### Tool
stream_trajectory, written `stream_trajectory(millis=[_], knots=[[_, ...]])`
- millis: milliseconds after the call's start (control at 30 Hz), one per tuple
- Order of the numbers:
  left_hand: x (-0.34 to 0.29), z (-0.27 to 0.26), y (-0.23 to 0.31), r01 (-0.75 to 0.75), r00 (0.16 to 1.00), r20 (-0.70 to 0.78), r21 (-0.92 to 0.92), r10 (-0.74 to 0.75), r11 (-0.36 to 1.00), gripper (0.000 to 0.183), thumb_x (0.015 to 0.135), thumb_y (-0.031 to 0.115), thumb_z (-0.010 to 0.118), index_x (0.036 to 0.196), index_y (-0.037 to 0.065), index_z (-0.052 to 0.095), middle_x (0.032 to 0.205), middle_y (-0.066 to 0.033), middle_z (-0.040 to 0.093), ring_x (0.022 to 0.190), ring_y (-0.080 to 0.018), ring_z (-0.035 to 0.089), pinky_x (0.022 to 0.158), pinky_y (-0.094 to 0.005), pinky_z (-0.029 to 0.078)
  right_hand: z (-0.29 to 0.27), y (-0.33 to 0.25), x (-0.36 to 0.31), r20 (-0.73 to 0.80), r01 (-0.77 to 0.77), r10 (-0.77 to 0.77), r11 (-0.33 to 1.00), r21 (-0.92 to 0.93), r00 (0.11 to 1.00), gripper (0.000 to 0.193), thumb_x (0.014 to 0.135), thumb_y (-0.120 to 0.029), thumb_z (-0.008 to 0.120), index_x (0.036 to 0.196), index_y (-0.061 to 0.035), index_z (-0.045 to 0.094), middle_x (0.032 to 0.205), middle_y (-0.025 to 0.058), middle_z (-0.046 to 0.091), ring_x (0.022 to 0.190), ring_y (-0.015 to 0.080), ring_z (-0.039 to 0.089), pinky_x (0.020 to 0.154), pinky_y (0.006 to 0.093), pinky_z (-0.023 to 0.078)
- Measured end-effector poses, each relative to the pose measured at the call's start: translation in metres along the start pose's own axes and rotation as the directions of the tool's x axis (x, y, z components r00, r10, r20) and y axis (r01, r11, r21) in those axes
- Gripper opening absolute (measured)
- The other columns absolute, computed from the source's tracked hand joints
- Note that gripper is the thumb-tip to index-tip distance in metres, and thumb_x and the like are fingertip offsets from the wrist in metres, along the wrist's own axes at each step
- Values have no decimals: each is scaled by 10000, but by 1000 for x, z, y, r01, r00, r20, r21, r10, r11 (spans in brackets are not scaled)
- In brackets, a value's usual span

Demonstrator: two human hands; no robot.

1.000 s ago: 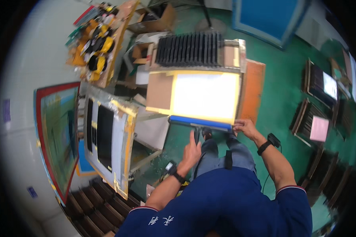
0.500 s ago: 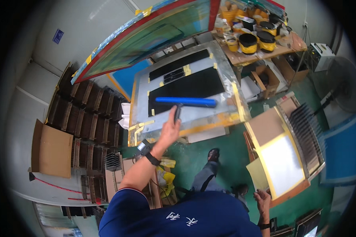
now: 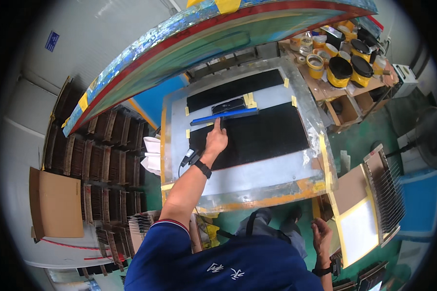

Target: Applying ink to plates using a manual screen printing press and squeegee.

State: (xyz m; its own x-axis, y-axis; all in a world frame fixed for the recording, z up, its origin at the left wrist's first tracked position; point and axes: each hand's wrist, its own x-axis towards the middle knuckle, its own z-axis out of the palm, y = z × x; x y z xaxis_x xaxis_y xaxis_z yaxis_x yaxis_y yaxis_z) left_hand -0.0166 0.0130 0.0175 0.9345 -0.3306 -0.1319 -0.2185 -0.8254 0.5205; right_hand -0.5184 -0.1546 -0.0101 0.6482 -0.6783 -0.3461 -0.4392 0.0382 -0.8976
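My left hand (image 3: pixel 217 139) is closed round the handle of a long blue roller (image 3: pixel 226 116), which spans the upper left edge of a large black panel (image 3: pixel 264 133). The handle itself is mostly hidden beneath my fingers. Beyond the roller lies a small dark piece (image 3: pixel 229 105) with outlined shapes, and past it a narrower black panel (image 3: pixel 238 89). Yellow tape tabs sit along the panels on the pale worktable (image 3: pixel 257 180). Low at my right side hangs my right hand (image 3: pixel 321 236), fingers loosely bent and apart, nothing visible in it.
A large red-edged screen frame (image 3: pixel 189 51) is tilted up over the table's far side. Tubs of ink (image 3: pixel 340 70) crowd a bench at the far right. Slotted racks (image 3: pixel 94 160) stand on the left. A taped board (image 3: pixel 357 233) and wire rack (image 3: pixel 386 199) are at right.
My left hand has carried the roller forward, from above the large panel's near part to its far left edge. My body and view have moved closer to the table.
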Motion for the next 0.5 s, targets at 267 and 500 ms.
stream_trajectory(millis=[267, 500], knots=[[52, 14, -10, 41, 997, 52, 150, -50, 988, 637, 945, 233, 465, 1522, 80, 242, 1006, -364, 640, 944, -528, 626, 895, -551, 500, -7, 8, 35, -31, -41, 41, 999, 9, 999, 273, 880, 20, 629, 1152, 38, 642, 985, 119, 722, 918, 173, 676, 848, 306, 526], [70, -2, 16, 182, 965, 172, 93, -196, 979, 683, 947, 224, 474, 1546, 97, 171, 891, -356, 655, 818, -540, 638, 822, -561, 521, -19, -6, 42, -44, -95, 92, 992, -79, 995, 269, 873, 17, 629, 1140, 39, 651, 960, 133, 731, 871, 177, 688, 821, 317, 538]])
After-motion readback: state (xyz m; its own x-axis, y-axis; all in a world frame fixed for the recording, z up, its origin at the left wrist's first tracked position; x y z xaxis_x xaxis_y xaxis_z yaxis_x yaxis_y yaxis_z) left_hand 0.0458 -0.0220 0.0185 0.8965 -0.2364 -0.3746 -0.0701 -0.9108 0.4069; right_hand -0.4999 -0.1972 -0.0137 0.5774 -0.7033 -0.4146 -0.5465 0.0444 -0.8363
